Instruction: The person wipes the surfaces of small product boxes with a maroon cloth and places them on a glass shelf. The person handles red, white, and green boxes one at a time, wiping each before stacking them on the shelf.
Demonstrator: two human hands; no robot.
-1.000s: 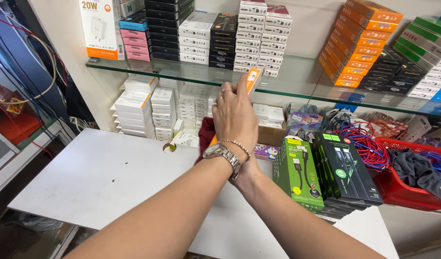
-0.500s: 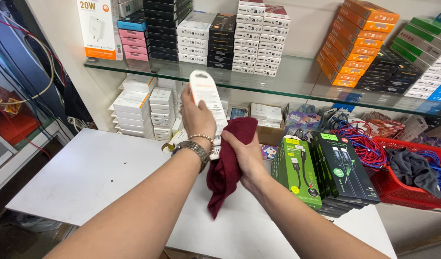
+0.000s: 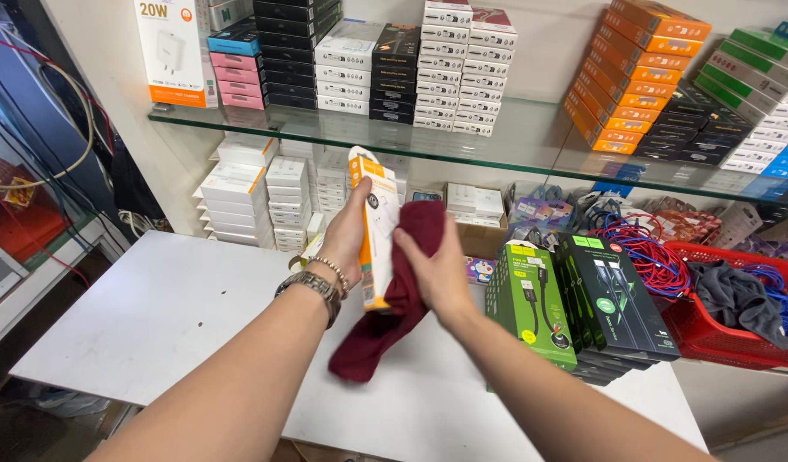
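The left hand [image 3: 349,233] gripped a white-and-orange product box [image 3: 375,224], held upright above the white worktop [image 3: 154,316]. The right hand [image 3: 441,272] clasped a maroon cloth [image 3: 394,299] and pressed it against the box's front face. Green-and-black cable packages [image 3: 573,308] stood just right of the hands, below a glass shelf [image 3: 325,128].

A white table [image 3: 154,316] carries green and black cable boxes [image 3: 582,308] stacked at three o'clock. White boxes [image 3: 248,192] pile at twelve o'clock, under a glass shelf [image 3: 325,133].
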